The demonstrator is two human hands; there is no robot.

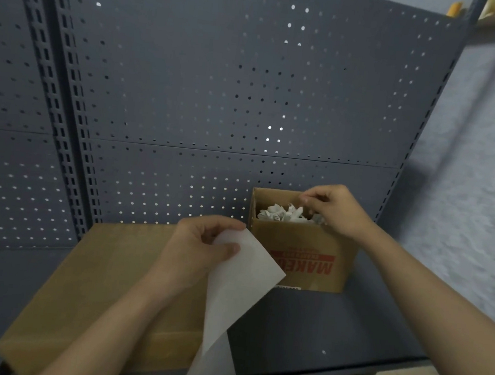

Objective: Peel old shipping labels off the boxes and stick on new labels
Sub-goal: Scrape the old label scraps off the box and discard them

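A large closed cardboard box [103, 279] lies on the grey shelf [333, 323] at the lower left. My left hand [199, 249] is above its right end, pinching a long white strip of label backing paper [236, 300] that hangs down past the shelf's front edge. Behind it to the right stands a small open cardboard box [309, 252] with red print, filled with crumpled white paper scraps [282, 214]. My right hand [334, 210] hovers over this small box's opening, fingertips pinched together; whether they hold a scrap is unclear.
A grey perforated back panel [218, 95] rises behind the shelf, with slotted uprights [74, 130] at left. A pale wall [474, 177] is to the right. Below the shelf's front edge, floor and dark objects show at the bottom right.
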